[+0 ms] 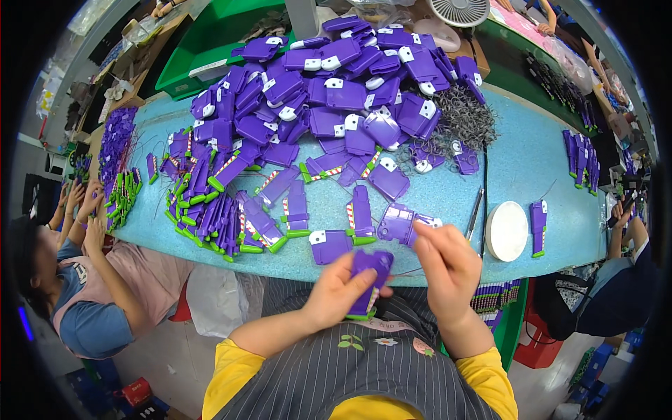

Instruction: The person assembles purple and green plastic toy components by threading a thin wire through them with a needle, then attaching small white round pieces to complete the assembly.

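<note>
At five o'clock, the held purple piece (376, 261) is smooth plastic. The shells (344, 94) at twelve are glossy plastic; the white dish (507, 232) at three looks smooth and matt. At six, the striped apron (308, 371) is matt cloth.

Pale blue worktable (525, 178) spans the width. Grey post (302, 17) at far edge; white fan (458, 10) right of it. Pale floor (183, 360). Red stool (540, 344), right. Blue light strip (26, 323), far left.

Occlusion and blur noted.
Right hand (448, 269) blurred, contents unclear; left hand (334, 290) covers part of purple piece (378, 261); fan (458, 10) cut off by upper edge.
</note>
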The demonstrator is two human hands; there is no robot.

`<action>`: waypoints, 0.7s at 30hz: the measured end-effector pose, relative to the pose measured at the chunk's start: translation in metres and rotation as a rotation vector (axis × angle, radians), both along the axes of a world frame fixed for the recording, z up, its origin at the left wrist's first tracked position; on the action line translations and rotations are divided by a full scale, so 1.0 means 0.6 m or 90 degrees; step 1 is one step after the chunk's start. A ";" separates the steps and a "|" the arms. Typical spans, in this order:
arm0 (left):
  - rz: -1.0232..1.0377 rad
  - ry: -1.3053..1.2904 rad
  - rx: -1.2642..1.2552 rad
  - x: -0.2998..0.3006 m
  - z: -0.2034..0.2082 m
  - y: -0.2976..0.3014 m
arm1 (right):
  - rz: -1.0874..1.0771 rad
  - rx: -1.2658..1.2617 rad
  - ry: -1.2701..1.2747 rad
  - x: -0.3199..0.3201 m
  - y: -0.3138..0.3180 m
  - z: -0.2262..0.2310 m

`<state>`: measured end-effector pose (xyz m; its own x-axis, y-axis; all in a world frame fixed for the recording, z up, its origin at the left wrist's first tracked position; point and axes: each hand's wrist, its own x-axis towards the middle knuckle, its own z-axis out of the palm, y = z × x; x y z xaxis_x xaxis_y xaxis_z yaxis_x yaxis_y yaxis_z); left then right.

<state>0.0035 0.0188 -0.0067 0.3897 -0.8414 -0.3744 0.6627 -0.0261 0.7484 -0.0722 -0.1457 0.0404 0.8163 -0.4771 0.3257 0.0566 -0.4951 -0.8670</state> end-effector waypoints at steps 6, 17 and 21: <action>0.125 -0.005 -0.143 -0.013 0.015 -0.026 | -0.081 -0.251 -0.037 -0.023 0.033 -0.024; 0.091 -0.307 -0.048 -0.020 0.004 -0.008 | -0.097 -0.284 0.021 -0.011 0.034 -0.029; 0.086 -0.546 -0.002 -0.010 0.015 -0.010 | -0.058 -0.249 0.039 -0.016 0.025 -0.028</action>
<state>-0.0022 0.0130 0.0022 0.6335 -0.7677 0.0963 -0.1324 0.0151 0.9911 -0.0818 -0.1306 0.0239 0.8003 -0.3978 0.4487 -0.0485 -0.7888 -0.6127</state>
